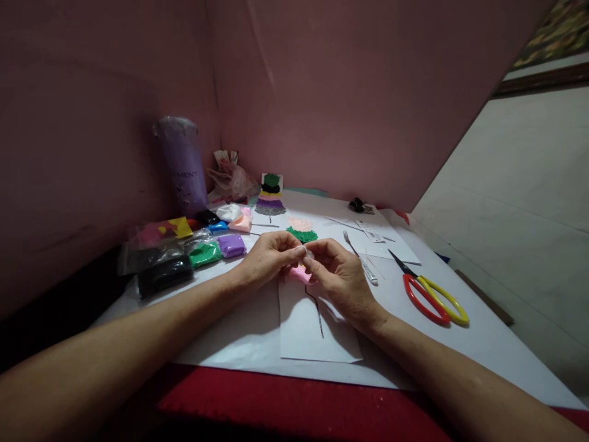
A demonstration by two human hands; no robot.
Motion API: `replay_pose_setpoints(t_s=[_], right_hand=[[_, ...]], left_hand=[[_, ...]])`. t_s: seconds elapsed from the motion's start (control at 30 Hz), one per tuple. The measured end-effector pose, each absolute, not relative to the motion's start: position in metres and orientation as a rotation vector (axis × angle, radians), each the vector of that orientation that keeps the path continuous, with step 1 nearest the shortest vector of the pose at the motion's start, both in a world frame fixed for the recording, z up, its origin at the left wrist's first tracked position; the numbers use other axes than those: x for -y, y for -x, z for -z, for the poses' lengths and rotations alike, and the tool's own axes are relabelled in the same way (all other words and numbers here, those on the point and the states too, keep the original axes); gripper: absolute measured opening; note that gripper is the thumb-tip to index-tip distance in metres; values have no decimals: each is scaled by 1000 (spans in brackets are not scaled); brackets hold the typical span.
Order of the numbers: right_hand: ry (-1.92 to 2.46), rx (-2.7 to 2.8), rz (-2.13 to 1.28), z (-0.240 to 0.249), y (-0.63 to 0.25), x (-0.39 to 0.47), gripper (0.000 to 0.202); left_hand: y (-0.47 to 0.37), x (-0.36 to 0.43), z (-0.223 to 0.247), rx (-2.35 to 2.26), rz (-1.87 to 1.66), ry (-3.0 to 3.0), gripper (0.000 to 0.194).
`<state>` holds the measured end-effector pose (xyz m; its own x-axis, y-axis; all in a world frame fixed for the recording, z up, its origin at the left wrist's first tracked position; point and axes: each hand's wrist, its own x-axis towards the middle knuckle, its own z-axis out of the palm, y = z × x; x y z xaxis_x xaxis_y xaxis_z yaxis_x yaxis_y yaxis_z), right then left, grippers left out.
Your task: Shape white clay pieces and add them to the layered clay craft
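Note:
My left hand [269, 255] and my right hand [340, 279] meet fingertip to fingertip above a white paper sheet [299, 337]. Pinched between their thumbs and fingers is a small whitish piece [307, 251], mostly covered; it looks like soft clay, but I cannot be sure. On the sheet below, a textured green clay band [304, 235] lies under a peach clay band [300, 224]. Pink clay [301, 274] shows beneath my fingers, and a dark drawn line [317, 310] runs down from it. My hands hide the middle of this picture.
Bags of coloured clay, including green [205, 253], purple [231, 245] and black [165, 276], lie at left. Behind stand a purple tumbler [183, 166] and a finished-looking layered tree card [271, 196]. To the right are a fork [361, 258], scissors [430, 294] and keys [360, 206].

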<state>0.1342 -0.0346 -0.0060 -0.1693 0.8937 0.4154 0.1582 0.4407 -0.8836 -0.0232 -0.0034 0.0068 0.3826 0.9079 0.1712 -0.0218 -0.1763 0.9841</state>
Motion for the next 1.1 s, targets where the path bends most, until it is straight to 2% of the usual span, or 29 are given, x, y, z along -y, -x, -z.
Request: replay_pose_setpoints(t_s=[0.47,0.87,1.1], right_hand=[[932,1634,-850,3,-133,36,16],[993,1723,-806,7,-133,35,13],[1030,1797,-737,8,-133,35,10]], left_hand=[[22,0,-6,-801,-1096,-1488,38],[24,2,-7,-888,-1097,-1478,31],[24,1,-3,-940,-1047,-1443,33]])
